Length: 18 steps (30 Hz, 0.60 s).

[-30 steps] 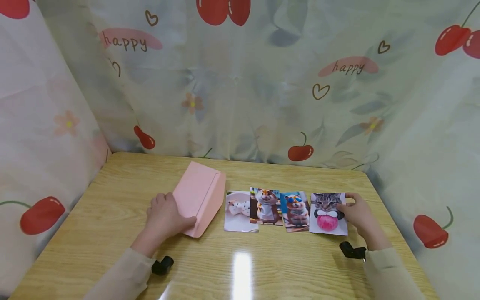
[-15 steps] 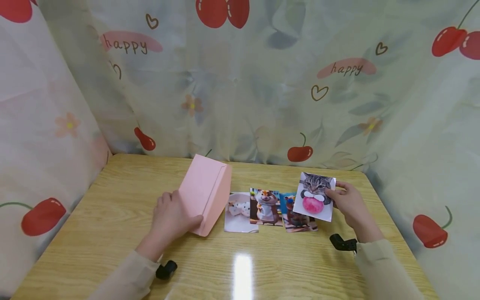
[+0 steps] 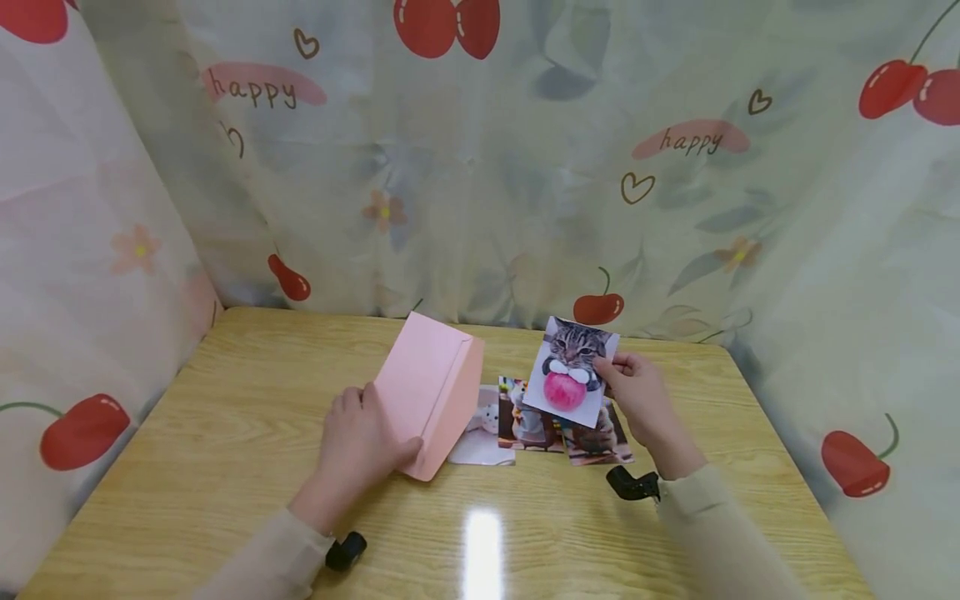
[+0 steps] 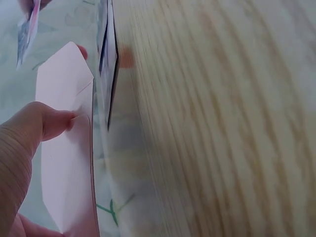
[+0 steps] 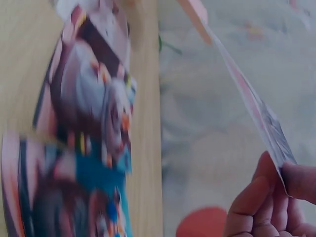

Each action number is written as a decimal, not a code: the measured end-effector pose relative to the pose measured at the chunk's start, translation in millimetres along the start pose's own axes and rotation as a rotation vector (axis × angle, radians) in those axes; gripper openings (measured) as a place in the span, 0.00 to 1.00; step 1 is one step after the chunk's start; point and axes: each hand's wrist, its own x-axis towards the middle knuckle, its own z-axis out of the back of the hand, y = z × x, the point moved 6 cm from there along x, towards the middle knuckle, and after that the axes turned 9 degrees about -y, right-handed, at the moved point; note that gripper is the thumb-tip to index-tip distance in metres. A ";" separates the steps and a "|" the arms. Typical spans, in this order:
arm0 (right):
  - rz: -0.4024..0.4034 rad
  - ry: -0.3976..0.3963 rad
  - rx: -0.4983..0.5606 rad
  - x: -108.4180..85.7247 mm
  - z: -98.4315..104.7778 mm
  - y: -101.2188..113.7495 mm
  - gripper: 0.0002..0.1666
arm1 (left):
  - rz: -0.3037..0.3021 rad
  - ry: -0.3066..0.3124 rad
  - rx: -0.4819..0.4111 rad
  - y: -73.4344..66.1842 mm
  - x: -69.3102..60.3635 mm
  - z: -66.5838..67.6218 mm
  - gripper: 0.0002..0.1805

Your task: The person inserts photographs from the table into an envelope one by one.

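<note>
Two things held: pinching a glossy rectangular cat photo (image 3: 566,367) in the right hand (image 3: 641,400), aloft over the pale wood-grain table (image 3: 240,408); gripping a tilted pale-pink paper envelope (image 3: 423,375) in the left hand (image 3: 360,442), farther left. Lying flat, partly blocked from the head view by both: three glossy printed photos (image 3: 527,435) in a row. Hanging at the far side: cherry-patterned pale cloth (image 3: 465,183).

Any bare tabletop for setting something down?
Free: table left of the left hand, front strip between the sleeves, right of the right hand. Crowded: centre; in head view, pink envelope and cat card partly hide three other cards.
</note>
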 end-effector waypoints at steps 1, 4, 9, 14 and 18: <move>0.000 -0.007 0.013 -2.0 -4.9 1.3 0.20 | 0.000 0.002 0.004 -1.6 -0.8 0.0 0.56; 0.011 -0.008 0.042 -8.1 -20.2 6.2 0.19 | 0.007 0.002 0.008 -6.3 -3.2 1.5 0.58; 0.001 -0.004 0.047 -16.5 -43.2 10.9 0.20 | 0.012 -0.003 0.017 -13.0 -5.7 5.1 0.60; 0.040 -0.054 0.053 -22.1 -58.4 13.9 0.19 | 0.012 0.001 0.025 -17.9 -6.4 4.1 0.61; 0.087 -0.082 0.058 -25.2 -65.7 14.3 0.17 | 0.019 0.005 0.028 -20.2 -6.3 2.3 0.62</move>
